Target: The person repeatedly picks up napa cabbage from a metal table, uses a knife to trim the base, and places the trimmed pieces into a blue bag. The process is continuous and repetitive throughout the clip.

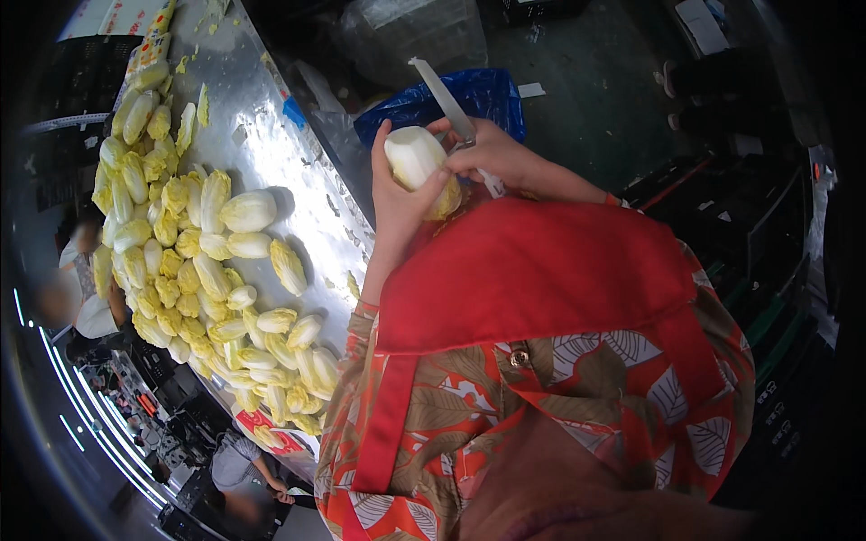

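Note:
A small napa cabbage (pixel 413 155), white at the base and yellow at the leafy end, sits in my left hand (pixel 395 200), whose fingers wrap around it. Its white base points up and away from me. My right hand (pixel 505 158) is closed on a knife (pixel 446 97) with a broad pale blade and a light handle. The blade points away and to the left, just beyond the cabbage. Some of my right fingers are close to the cabbage; whether they touch it I cannot tell.
Left of me is a metal table (pixel 316 230) with a large heap of napa cabbages (pixel 194 261) and loose leaves. A blue plastic bag (pixel 492 90) lies beyond my hands. Dark crates (pixel 722 216) stand at the right. Other people are across the table and at far right.

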A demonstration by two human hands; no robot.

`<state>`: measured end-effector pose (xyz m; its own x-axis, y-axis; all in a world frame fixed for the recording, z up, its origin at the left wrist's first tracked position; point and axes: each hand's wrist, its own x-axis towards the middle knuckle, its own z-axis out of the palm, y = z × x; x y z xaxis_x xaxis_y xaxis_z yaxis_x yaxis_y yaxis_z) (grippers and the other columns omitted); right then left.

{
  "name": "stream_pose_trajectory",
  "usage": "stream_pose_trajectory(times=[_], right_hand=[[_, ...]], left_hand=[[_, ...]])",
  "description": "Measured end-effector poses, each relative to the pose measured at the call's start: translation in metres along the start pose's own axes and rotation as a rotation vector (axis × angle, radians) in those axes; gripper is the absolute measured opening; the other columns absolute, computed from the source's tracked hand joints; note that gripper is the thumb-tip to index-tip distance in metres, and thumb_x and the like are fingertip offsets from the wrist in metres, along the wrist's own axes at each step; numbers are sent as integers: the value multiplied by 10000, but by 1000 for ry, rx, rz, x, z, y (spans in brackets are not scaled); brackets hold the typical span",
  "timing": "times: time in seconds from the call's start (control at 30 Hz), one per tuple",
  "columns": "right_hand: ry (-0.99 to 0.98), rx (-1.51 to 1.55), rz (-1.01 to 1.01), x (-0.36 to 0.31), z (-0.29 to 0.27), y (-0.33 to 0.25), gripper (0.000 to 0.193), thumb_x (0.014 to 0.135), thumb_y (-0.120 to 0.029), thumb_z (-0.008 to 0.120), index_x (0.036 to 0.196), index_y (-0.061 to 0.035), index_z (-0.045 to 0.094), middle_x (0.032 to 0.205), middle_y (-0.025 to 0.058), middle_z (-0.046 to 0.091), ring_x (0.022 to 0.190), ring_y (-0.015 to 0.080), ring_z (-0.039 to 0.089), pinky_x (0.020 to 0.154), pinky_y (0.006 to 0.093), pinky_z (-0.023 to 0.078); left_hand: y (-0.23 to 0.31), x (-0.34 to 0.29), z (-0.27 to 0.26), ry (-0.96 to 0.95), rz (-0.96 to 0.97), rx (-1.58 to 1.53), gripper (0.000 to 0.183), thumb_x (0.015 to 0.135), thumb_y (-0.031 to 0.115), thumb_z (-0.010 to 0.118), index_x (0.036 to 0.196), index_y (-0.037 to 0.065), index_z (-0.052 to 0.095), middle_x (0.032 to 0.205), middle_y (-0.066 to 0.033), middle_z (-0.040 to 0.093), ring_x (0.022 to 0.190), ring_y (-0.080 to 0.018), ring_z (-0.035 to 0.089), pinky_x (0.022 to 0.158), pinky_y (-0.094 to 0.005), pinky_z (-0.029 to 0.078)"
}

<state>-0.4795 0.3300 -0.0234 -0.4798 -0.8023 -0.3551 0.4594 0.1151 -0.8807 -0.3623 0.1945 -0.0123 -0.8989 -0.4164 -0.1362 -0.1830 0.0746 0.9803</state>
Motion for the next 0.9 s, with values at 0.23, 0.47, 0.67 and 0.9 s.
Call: stream_pose_trajectory(times=[0.23, 0.47, 0.67, 0.9], right_hand=[[170, -239, -227, 7, 3, 20, 478, 705, -101, 653, 1160, 20, 572, 942, 105, 653, 763, 162, 623, 655, 277, 489], [258, -245, -226, 16, 4, 30, 307, 764, -90, 635, 1053, 12, 634, 947, 154, 680, 885, 222, 661, 789, 313, 495], [377, -362, -294, 17, 3, 30, 250, 791, -91, 606, 1023, -4, 647, 938, 155, 681, 871, 268, 666, 795, 329, 500], [523, -460, -368, 18, -4, 31, 231, 796, -112, 612, 1004, -20, 653, 941, 166, 677, 874, 290, 662, 781, 341, 505]], left_hand=[[-4, 1, -3, 12, 75, 58, 891, 704, 88, 677, 1464, 74, 212, 1275, -165, 486, 1095, -243, 554, 940, -342, 458], [-10, 6, -5, -87, 39, -32, 944, 699, 120, 672, 1485, 90, 150, 1251, -169, 505, 1096, -253, 556, 942, -339, 452], [-9, 10, 8, -79, 35, 143, 971, 705, 160, 711, 1479, 82, 130, 1248, -186, 518, 1107, -265, 563, 946, -347, 452], [-31, 14, 21, 139, 43, -45, 836, 721, 64, 681, 1431, 65, 238, 1291, -181, 462, 1157, -266, 510, 967, -350, 433]])
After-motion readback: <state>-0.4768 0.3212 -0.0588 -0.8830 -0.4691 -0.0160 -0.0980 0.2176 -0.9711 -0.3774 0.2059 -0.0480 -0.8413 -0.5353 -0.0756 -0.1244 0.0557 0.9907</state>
